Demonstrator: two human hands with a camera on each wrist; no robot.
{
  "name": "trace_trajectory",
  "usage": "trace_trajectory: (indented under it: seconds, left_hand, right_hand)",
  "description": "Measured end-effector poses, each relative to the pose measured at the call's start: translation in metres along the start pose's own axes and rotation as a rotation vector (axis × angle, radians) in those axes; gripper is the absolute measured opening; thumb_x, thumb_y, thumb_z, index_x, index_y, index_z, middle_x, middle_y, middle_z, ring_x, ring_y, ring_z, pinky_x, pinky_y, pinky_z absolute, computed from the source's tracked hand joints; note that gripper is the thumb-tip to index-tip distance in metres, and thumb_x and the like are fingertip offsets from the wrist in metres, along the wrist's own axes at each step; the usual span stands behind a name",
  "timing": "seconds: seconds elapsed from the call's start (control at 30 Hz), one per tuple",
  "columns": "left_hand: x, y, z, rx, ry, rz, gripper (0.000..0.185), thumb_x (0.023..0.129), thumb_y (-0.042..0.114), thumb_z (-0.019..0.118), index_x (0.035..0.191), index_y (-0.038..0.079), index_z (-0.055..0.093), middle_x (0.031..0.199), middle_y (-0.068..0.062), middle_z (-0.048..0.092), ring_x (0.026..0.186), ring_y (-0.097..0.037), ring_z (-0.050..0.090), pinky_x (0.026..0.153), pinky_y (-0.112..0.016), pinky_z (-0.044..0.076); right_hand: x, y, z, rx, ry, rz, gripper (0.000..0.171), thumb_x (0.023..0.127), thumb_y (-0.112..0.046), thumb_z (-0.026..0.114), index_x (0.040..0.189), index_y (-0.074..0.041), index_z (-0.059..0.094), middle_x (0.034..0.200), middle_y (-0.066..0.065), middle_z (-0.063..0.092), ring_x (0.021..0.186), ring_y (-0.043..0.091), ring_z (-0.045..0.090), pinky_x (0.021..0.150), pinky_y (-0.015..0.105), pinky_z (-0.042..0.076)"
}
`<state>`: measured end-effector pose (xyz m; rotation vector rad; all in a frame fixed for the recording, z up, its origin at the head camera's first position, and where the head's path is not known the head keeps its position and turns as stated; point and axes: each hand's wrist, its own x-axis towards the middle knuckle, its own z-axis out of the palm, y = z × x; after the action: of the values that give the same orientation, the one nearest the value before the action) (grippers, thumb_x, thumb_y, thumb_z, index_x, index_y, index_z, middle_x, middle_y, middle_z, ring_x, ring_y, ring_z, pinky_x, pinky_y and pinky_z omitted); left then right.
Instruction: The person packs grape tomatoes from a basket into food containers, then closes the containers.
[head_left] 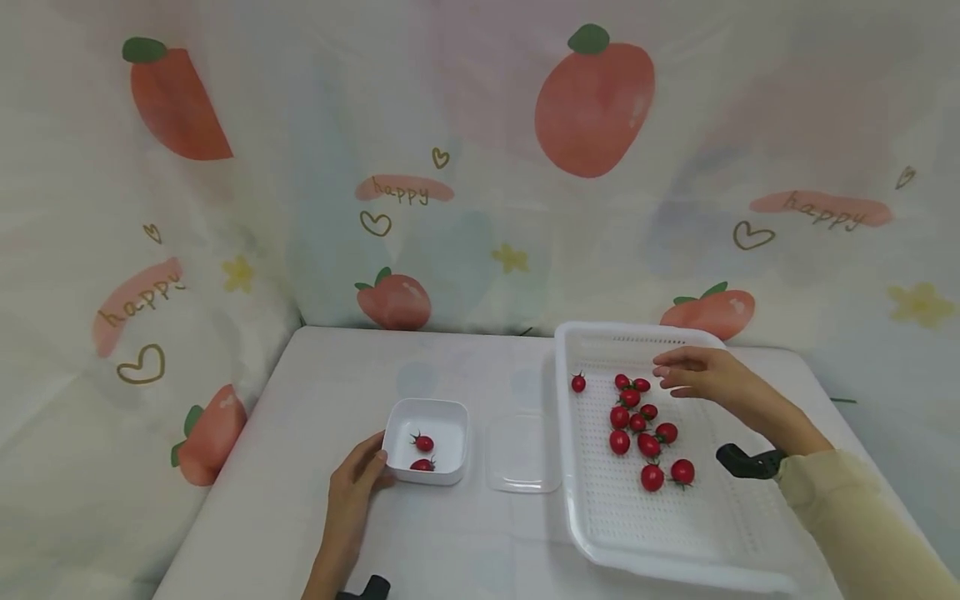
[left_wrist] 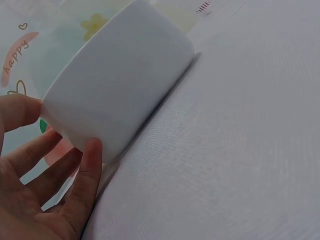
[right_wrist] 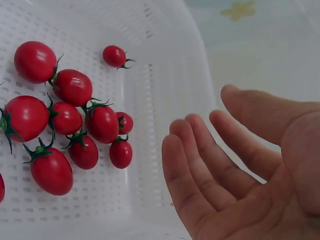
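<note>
Your right hand [head_left: 701, 375] is free beside the loose tomatoes [head_left: 648, 446]; your left hand [head_left: 356, 483] grips the white container [head_left: 450, 478].
Right-hand fingers are loosely extended with nothing between them, at the right side of the white basket [head_left: 615, 517]; the loose tomatoes lie to the left of the fingertips, most of them closer to you, and this is clearly the nearer hand. Their group runs roughly front to back, as does the basket's apparent long axis. Height of the fingers above the basket cannot be judged fairly from these angles. Your left thumb and fingers clasp the container's left near corner, two tomatoes [head_left: 423, 443] inside; a clear plastic cover [head_left: 522, 454] lies between container and basket.
</note>
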<state>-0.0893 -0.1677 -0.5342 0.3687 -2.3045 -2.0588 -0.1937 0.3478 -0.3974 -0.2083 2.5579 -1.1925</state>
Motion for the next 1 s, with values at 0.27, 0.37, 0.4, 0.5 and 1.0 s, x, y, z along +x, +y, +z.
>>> trace_trajectory:
  seconds: [0.27, 0.37, 0.4, 0.5, 1.0]
  left_hand:
    - [0.002, -0.002, 0.001, -0.018, -0.003, -0.011, 0.042, 0.106, 0.035, 0.061, 0.145, 0.020, 0.060, 0.152, -0.004, 0.059, 0.125, -0.025, 0.064, 0.091, -0.018, 0.059]
    - [0.002, -0.002, 0.001, -0.012, 0.004, -0.009, 0.042, 0.106, 0.035, 0.061, 0.145, 0.020, 0.060, 0.151, -0.004, 0.060, 0.123, -0.025, 0.065, 0.090, -0.018, 0.060]
    - [0.002, -0.002, 0.000, -0.008, 0.006, -0.008, 0.042, 0.106, 0.036, 0.061, 0.145, 0.020, 0.060, 0.151, -0.004, 0.060, 0.123, -0.024, 0.065, 0.090, -0.018, 0.060]
    - [0.002, -0.003, 0.000, -0.006, 0.010, -0.004, 0.042, 0.105, 0.035, 0.062, 0.145, 0.020, 0.060, 0.150, -0.004, 0.060, 0.120, -0.022, 0.066, 0.090, -0.018, 0.060]
    - [0.001, -0.001, 0.001, 0.000, 0.021, 0.000, 0.041, 0.106, 0.033, 0.061, 0.144, 0.018, 0.061, 0.149, -0.006, 0.061, 0.120, -0.025, 0.067, 0.088, -0.019, 0.061]
  right_hand:
    - [0.024, 0.010, 0.010, 0.002, 0.041, 0.044, 0.052, 0.108, -0.023, 0.056, 0.143, 0.014, 0.047, 0.139, 0.036, 0.057, 0.113, 0.033, 0.069, 0.098, 0.042, 0.063]
    - [0.028, 0.014, 0.014, -0.028, 0.053, 0.076, 0.052, 0.108, -0.024, 0.057, 0.142, 0.015, 0.048, 0.138, 0.037, 0.058, 0.115, 0.039, 0.067, 0.098, 0.045, 0.062]
    - [0.030, 0.016, 0.015, -0.037, 0.057, 0.085, 0.051, 0.108, -0.023, 0.056, 0.141, 0.015, 0.049, 0.137, 0.037, 0.058, 0.115, 0.040, 0.067, 0.099, 0.047, 0.062]
    - [0.034, 0.021, 0.017, -0.066, 0.069, 0.110, 0.049, 0.108, -0.022, 0.057, 0.138, 0.015, 0.051, 0.134, 0.037, 0.060, 0.115, 0.043, 0.066, 0.097, 0.048, 0.062]
    - [0.047, 0.044, 0.030, -0.144, 0.046, 0.135, 0.043, 0.102, -0.013, 0.063, 0.136, 0.011, 0.054, 0.132, 0.038, 0.058, 0.105, 0.039, 0.066, 0.089, 0.044, 0.065]
